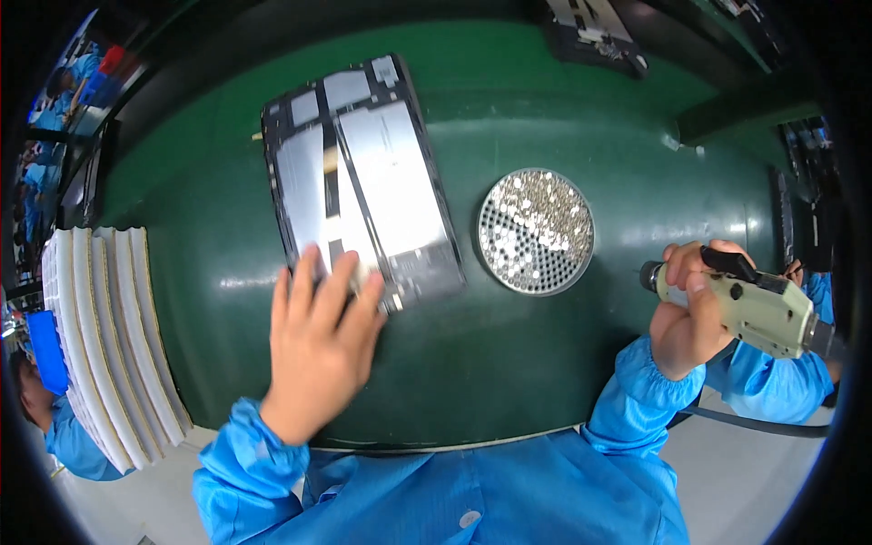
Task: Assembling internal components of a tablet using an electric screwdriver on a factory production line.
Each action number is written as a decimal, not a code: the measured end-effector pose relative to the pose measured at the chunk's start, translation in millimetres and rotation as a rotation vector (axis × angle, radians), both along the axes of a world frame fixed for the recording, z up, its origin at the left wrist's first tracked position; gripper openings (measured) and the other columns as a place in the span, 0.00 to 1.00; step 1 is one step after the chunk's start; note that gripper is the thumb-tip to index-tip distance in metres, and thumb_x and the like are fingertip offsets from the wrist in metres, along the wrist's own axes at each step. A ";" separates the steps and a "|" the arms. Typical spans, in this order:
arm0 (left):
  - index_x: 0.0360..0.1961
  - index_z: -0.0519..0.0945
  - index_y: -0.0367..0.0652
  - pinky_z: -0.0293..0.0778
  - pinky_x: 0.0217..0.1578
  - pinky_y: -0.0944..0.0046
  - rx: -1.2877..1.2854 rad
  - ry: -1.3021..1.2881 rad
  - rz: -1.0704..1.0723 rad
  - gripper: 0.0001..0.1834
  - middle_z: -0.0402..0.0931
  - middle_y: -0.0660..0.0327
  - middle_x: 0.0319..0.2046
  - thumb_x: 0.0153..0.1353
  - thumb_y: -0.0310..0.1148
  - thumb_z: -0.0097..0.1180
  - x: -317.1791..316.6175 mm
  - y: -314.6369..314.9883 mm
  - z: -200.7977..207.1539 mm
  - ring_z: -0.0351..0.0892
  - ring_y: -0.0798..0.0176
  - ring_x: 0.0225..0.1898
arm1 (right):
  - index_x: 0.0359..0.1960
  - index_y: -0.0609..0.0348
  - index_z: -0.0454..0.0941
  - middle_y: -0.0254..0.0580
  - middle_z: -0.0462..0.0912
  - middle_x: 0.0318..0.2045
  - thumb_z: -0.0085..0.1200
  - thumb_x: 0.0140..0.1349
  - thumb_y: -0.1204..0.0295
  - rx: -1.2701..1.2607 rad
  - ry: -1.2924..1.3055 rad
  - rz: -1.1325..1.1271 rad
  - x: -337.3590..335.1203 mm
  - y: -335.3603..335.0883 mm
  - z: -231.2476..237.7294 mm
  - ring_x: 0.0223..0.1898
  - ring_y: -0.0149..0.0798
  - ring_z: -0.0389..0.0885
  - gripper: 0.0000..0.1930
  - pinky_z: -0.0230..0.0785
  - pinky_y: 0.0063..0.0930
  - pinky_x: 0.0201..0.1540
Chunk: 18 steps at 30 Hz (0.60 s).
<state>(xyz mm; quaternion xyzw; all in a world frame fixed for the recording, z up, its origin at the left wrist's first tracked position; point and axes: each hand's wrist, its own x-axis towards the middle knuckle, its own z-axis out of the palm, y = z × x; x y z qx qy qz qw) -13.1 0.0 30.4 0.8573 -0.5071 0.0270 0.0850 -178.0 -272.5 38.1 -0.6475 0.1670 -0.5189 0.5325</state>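
Observation:
On the green worktop lies a tablet (386, 173) with its back off, showing silver battery panels and black strips. My left hand (318, 350) rests on its near left end, fingers spread and touching the tablet's lower edge. In my right hand (695, 313), off to the right, is a pale green electric screwdriver (767, 313), its black tip pointing left. My fingers wrap round its front part. Between the two hands sits a round perforated dish (536, 232) full of small silver screws, many seated in its holes.
White foam-like dividers (104, 336) stand in a row at the left edge. At the far right back lies another dark device (595, 36) with exposed parts. A green raised bar (754, 118) crosses the right back. Other people in blue (68, 436) sit at both sides.

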 end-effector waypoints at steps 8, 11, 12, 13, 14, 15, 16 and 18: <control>0.48 0.80 0.38 0.69 0.55 0.54 -0.215 -0.123 -0.075 0.16 0.75 0.46 0.50 0.58 0.29 0.55 196.7 -60.2 -19.7 0.73 0.43 0.52 | 0.60 0.69 0.62 0.39 0.76 0.24 0.57 0.52 0.74 0.139 0.037 0.159 1.7 -3.6 5.6 0.27 0.34 0.75 0.32 0.71 0.35 0.43; 0.49 0.78 0.38 0.69 0.55 0.53 -0.178 -0.202 0.023 0.17 0.75 0.48 0.51 0.57 0.27 0.54 228.2 -66.6 -32.0 0.72 0.43 0.53 | 0.58 0.70 0.64 0.42 0.79 0.28 0.57 0.53 0.74 0.204 0.172 0.173 1.6 -8.9 10.0 0.33 0.39 0.78 0.29 0.70 0.38 0.48; 0.48 0.78 0.37 0.69 0.55 0.53 -0.116 -0.292 0.106 0.17 0.74 0.48 0.51 0.56 0.26 0.54 221.5 -73.1 -31.2 0.72 0.44 0.54 | 0.58 0.70 0.64 0.42 0.79 0.28 0.57 0.53 0.74 0.189 0.187 0.161 3.1 -10.8 13.1 0.33 0.39 0.78 0.29 0.70 0.38 0.48; 0.48 0.78 0.37 0.69 0.55 0.53 -0.132 -0.265 0.090 0.17 0.74 0.48 0.51 0.56 0.26 0.54 208.1 -81.6 -33.7 0.72 0.44 0.54 | 0.58 0.70 0.65 0.45 0.80 0.30 0.56 0.54 0.74 0.187 0.192 0.111 5.7 -11.0 15.0 0.35 0.41 0.79 0.28 0.70 0.39 0.49; 0.48 0.77 0.37 0.69 0.55 0.52 -0.205 -0.234 0.006 0.17 0.74 0.48 0.51 0.55 0.25 0.55 190.0 -87.3 -35.8 0.72 0.44 0.54 | 0.57 0.71 0.65 0.47 0.81 0.32 0.56 0.54 0.74 0.186 0.198 0.062 8.2 -12.4 15.9 0.37 0.43 0.79 0.28 0.70 0.40 0.50; 0.47 0.77 0.36 0.68 0.55 0.51 -0.277 -0.207 -0.073 0.17 0.73 0.48 0.51 0.54 0.25 0.55 171.2 -89.0 -35.5 0.71 0.44 0.55 | 0.57 0.70 0.66 0.51 0.80 0.35 0.55 0.55 0.75 0.179 0.183 0.053 9.7 -14.1 17.5 0.41 0.46 0.79 0.27 0.70 0.39 0.48; 0.46 0.77 0.35 0.68 0.56 0.50 -0.290 -0.170 -0.108 0.18 0.73 0.46 0.50 0.53 0.26 0.57 152.6 -87.8 -35.8 0.71 0.44 0.55 | 0.57 0.70 0.66 0.51 0.80 0.35 0.55 0.55 0.75 0.173 0.203 0.043 8.2 -17.3 18.6 0.41 0.46 0.79 0.27 0.70 0.39 0.48; 0.46 0.77 0.36 0.67 0.57 0.50 -0.276 -0.137 -0.170 0.17 0.73 0.47 0.51 0.53 0.26 0.56 128.2 -86.0 -39.6 0.71 0.44 0.56 | 0.57 0.68 0.66 0.50 0.80 0.33 0.53 0.55 0.76 0.178 0.163 0.165 6.0 -24.8 18.9 0.38 0.46 0.78 0.25 0.70 0.39 0.45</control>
